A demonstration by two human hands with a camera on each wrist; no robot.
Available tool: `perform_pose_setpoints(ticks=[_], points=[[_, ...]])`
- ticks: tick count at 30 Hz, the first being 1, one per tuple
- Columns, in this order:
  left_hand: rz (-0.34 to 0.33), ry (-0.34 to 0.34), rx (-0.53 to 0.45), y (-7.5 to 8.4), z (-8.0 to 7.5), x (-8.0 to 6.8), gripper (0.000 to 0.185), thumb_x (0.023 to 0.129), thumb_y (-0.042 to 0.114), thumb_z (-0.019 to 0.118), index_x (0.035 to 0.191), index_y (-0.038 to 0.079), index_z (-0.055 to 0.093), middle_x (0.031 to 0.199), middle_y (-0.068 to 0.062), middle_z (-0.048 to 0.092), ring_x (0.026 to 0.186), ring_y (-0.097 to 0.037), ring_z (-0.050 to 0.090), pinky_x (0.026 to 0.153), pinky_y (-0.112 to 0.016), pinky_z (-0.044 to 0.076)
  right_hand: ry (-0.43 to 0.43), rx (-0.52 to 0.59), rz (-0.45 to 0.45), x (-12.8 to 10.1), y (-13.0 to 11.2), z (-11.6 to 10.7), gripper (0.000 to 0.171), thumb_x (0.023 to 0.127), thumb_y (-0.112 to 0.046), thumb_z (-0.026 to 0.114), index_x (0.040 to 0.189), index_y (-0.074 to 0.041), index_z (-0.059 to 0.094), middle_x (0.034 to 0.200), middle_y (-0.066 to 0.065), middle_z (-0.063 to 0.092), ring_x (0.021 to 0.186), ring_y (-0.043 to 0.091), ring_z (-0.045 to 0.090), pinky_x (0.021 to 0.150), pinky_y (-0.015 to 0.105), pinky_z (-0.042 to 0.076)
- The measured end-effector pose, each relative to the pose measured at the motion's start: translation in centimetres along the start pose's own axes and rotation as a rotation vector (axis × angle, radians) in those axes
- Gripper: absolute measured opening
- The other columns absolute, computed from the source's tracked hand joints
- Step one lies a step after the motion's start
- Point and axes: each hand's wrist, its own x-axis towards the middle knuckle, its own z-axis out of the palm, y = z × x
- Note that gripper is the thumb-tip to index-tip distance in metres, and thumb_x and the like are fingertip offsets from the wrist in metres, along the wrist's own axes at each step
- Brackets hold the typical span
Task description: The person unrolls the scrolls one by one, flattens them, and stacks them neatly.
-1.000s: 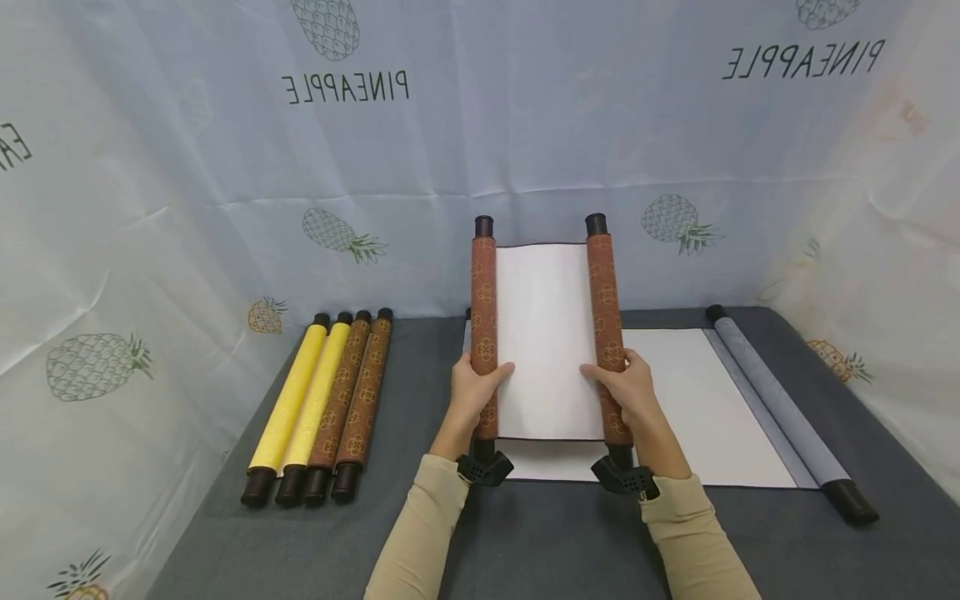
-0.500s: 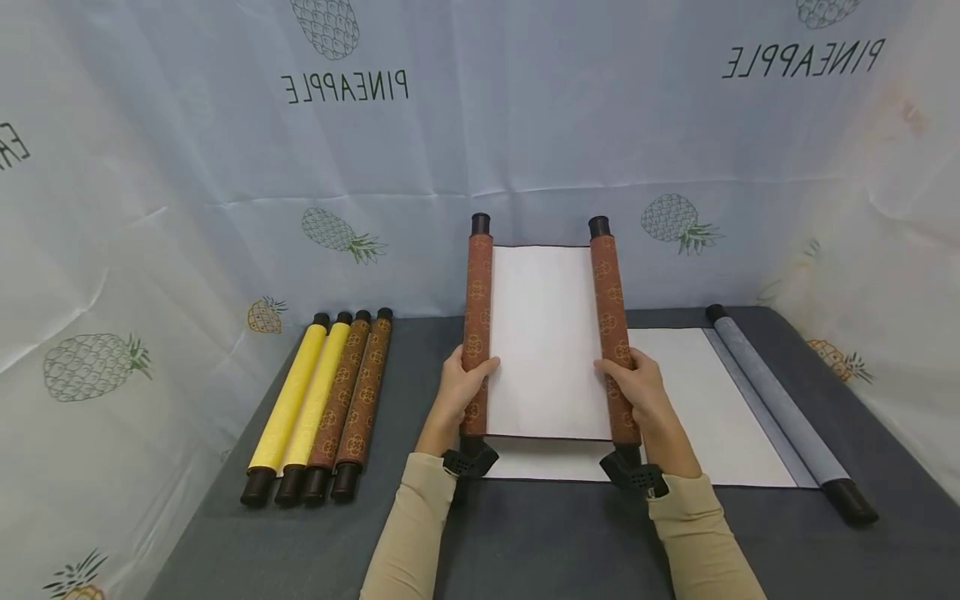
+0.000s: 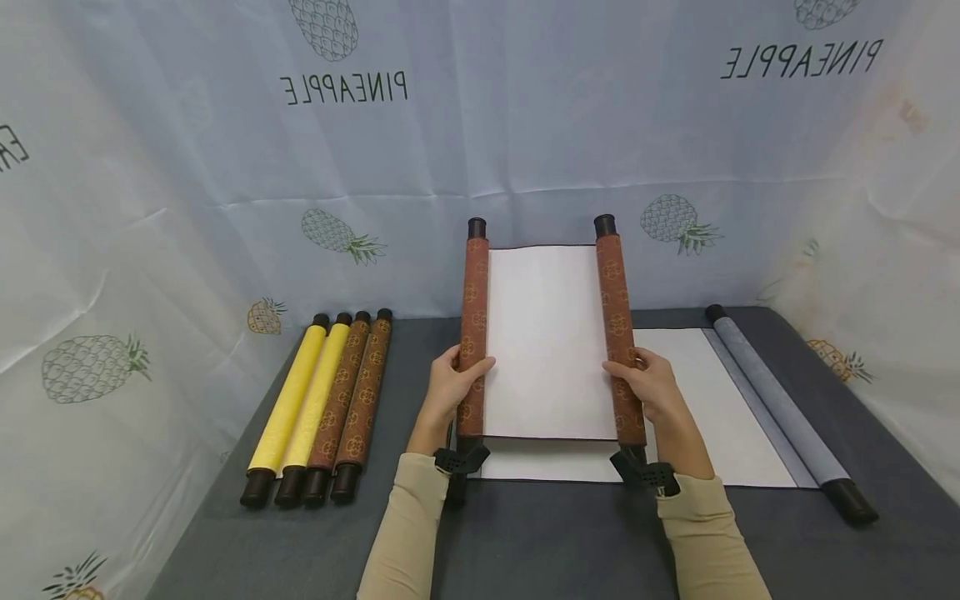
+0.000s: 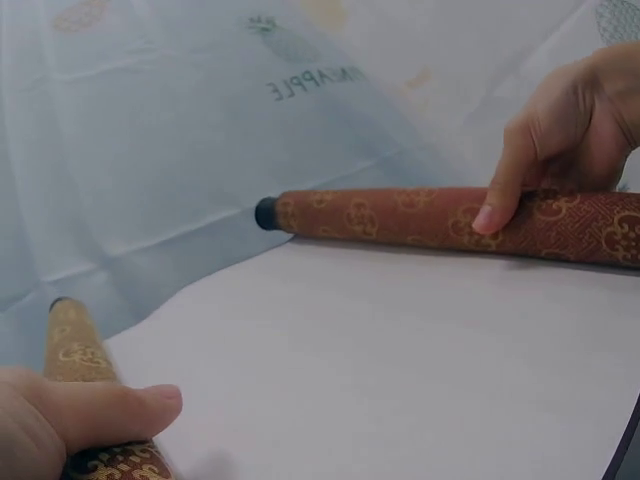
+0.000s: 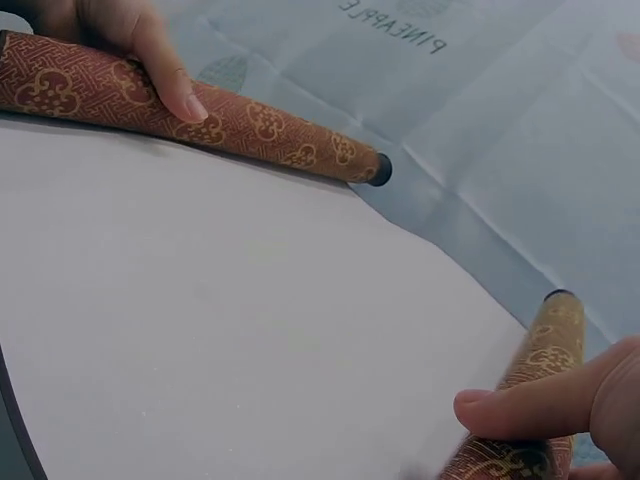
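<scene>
We hold a brown scroll (image 3: pixel 551 342) up off the table (image 3: pixel 562 542), its white sheet facing us. Over the last second its two rollers have spread apart, baring more paper, so the unrolling is moving along. Our left hand (image 3: pixel 448 385) has its fingers wrapped round the left roller, our right hand (image 3: pixel 651 385) round the right one. Beneath lies an opened grey scroll (image 3: pixel 750 400); four rolled scrolls (image 3: pixel 322 400) rest at the left.

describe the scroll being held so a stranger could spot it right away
On the dark grey table, look to the middle, where both hands lift a half-open scroll with brown patterned rollers. Unlike the rolled yellow and brown scrolls lying left, it shows blank white paper.
</scene>
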Motion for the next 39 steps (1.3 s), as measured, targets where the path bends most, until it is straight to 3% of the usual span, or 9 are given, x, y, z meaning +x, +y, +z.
perform_pose_setpoints(ticks=[5, 10, 17, 24, 32, 39], points=[[-0.028, -0.011, 0.009, 0.0, 0.3, 0.1, 0.056, 0.088, 0.026, 0.069, 0.135, 0.001, 0.05, 0.124, -0.021, 0.06, 0.099, -0.025, 0.061, 0.079, -0.031, 0.051, -0.006, 0.033, 0.015, 0.1, 0.0, 0.0, 0.07, 0.097, -0.021, 0.052, 0.152, 0.003, 0.015, 0.151, 0.029, 0.03, 0.13, 0.038, 0.039, 0.109, 0.057, 0.034], [-0.057, -0.023, -0.015, 0.0, 0.7, 0.2, 0.057, 0.093, 0.023, 0.062, 0.141, 0.0, 0.042, 0.134, -0.022, 0.054, 0.115, -0.033, 0.057, 0.094, -0.044, 0.048, -0.009, 0.055, 0.01, 0.2, -0.1, 0.0, 0.067, 0.099, -0.022, 0.047, 0.151, 0.005, 0.016, 0.151, 0.029, 0.029, 0.128, 0.037, 0.039, 0.107, 0.055, 0.034], [-0.08, 0.003, -0.07, 0.2, 1.3, -0.1, 0.056, 0.097, 0.02, 0.056, 0.144, -0.002, 0.033, 0.138, -0.023, 0.049, 0.124, -0.036, 0.051, 0.101, -0.048, 0.044, 0.077, 0.054, 0.012, 0.3, -0.3, 1.0, 0.063, 0.094, -0.02, 0.045, 0.147, 0.008, 0.027, 0.146, 0.028, 0.036, 0.123, 0.034, 0.043, 0.103, 0.049, 0.039], [-0.097, 0.08, -0.015, 0.4, 1.5, -0.2, 0.079, 0.087, 0.031, 0.069, 0.147, -0.002, 0.03, 0.143, -0.023, 0.045, 0.131, -0.038, 0.048, 0.107, -0.052, 0.042, 0.128, 0.016, -0.011, 0.3, -0.1, 1.2, 0.069, 0.092, -0.028, 0.06, 0.145, 0.006, 0.032, 0.139, 0.025, 0.043, 0.117, 0.031, 0.048, 0.097, 0.043, 0.044], [-0.125, 0.065, 0.024, 0.4, 1.0, -0.3, 0.101, 0.077, 0.027, 0.08, 0.152, -0.002, 0.018, 0.157, -0.023, 0.024, 0.145, -0.039, 0.029, 0.115, -0.054, 0.032, 0.14, -0.013, 0.005, 0.3, 0.3, 0.8, 0.078, 0.086, -0.029, 0.07, 0.145, 0.003, 0.03, 0.139, 0.024, 0.042, 0.115, 0.032, 0.05, 0.09, 0.04, 0.046], [-0.089, 0.062, 0.041, 0.3, 0.5, -0.1, 0.089, 0.08, 0.02, 0.077, 0.149, -0.002, 0.026, 0.146, -0.024, 0.042, 0.133, -0.038, 0.045, 0.109, -0.051, 0.04, 0.149, -0.022, 0.012, 0.5, 0.5, 0.2, 0.071, 0.088, -0.027, 0.066, 0.143, 0.003, 0.034, 0.136, 0.024, 0.044, 0.109, 0.029, 0.051, 0.084, 0.034, 0.046]])
